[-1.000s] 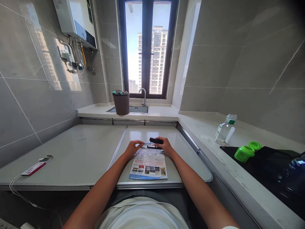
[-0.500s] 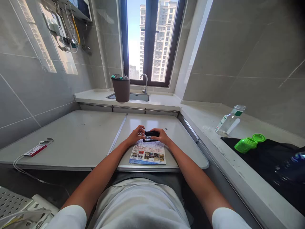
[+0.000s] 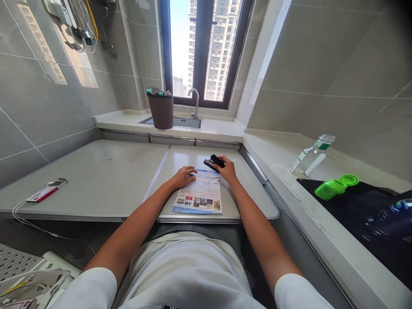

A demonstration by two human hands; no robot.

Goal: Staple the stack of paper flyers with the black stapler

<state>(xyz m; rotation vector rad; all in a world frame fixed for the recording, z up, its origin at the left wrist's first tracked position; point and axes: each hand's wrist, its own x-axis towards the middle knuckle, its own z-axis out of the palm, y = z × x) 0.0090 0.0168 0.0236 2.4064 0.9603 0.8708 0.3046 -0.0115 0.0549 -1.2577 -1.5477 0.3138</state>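
Note:
A printed leaflet [image 3: 199, 197] lies flat on the pale countertop [image 3: 193, 159] in front of me. My left hand [image 3: 184, 176] rests on its upper left corner with the fingers stretched out and pressed flat. My right hand [image 3: 228, 170] is closed around a small black stapler [image 3: 214, 162], which sits at the leaflet's upper right corner, tilted with its jaws towards the paper.
A brown bin [image 3: 160, 109] stands by the sink [image 3: 183, 122] and tap [image 3: 195, 102] under the window. A red and white card with a cable [image 3: 45, 192] lies far left. At right are a clear bottle [image 3: 309, 157], a green jar and lid [image 3: 334, 186], and a black hob [image 3: 363, 214].
My hands have parted: the left now lies flat on the leaflet's left corner, and the right has carried the stapler to the upper right corner. The view has tilted further down.

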